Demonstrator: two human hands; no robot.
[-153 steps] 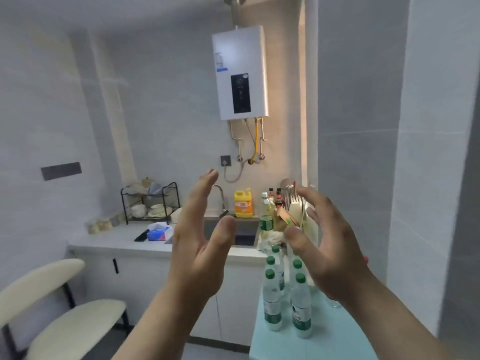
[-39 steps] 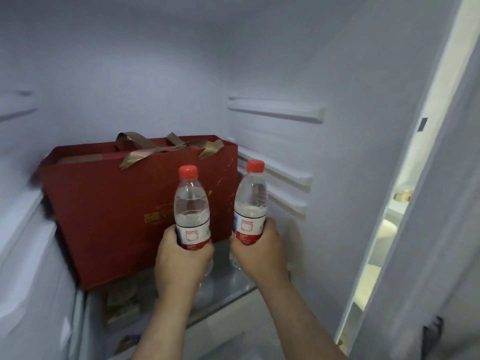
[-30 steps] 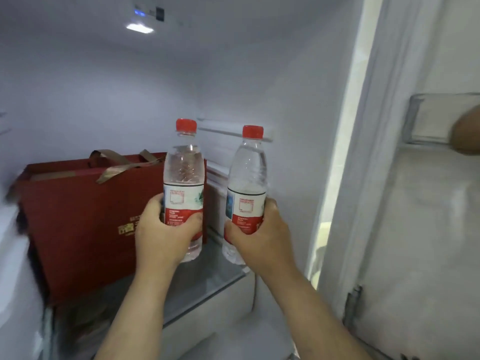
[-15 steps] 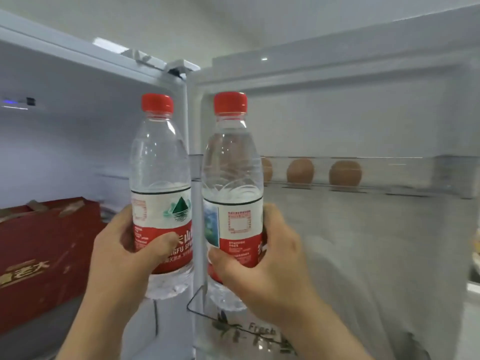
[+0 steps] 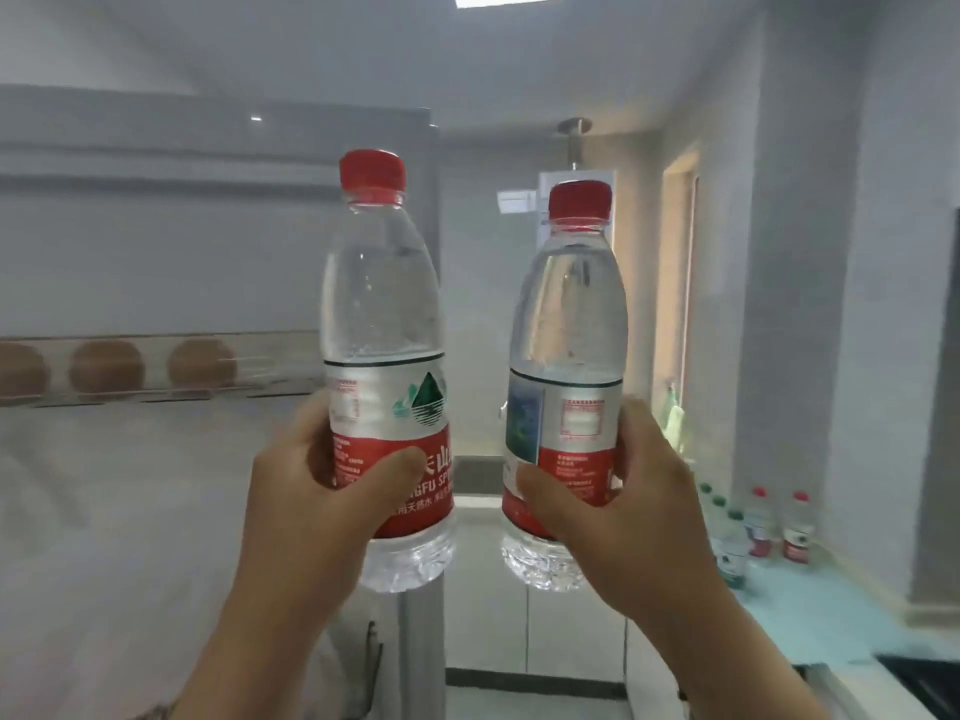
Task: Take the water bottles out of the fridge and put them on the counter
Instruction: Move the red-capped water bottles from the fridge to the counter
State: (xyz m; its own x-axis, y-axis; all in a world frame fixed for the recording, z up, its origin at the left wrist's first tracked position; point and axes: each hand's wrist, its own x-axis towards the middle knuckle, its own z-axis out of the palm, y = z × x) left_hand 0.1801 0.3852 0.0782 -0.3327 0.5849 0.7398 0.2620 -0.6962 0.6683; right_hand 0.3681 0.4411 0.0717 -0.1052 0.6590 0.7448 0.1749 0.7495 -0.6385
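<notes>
My left hand (image 5: 317, 491) grips a clear water bottle (image 5: 382, 314) with a red cap and red label, held upright in front of me. My right hand (image 5: 618, 506) grips a second, like bottle (image 5: 569, 304) just to its right, also upright. Both bottles are raised at chest height, apart from each other. Low on the right, the counter with a light blue top (image 5: 810, 615) carries several bottles: two red-capped ones (image 5: 779, 527) and green-capped ones (image 5: 727, 543).
The open fridge door (image 5: 156, 511) fills the left side, with brown eggs (image 5: 106, 366) in its upper rack. A white cabinet front (image 5: 519, 615) stands ahead below a worktop. A grey wall column (image 5: 805, 304) rises on the right.
I have turned right, away from the fridge interior. The red box is out of view, the door has slid left, and the counter with bottles has appeared. Both hands keep their bottles.
</notes>
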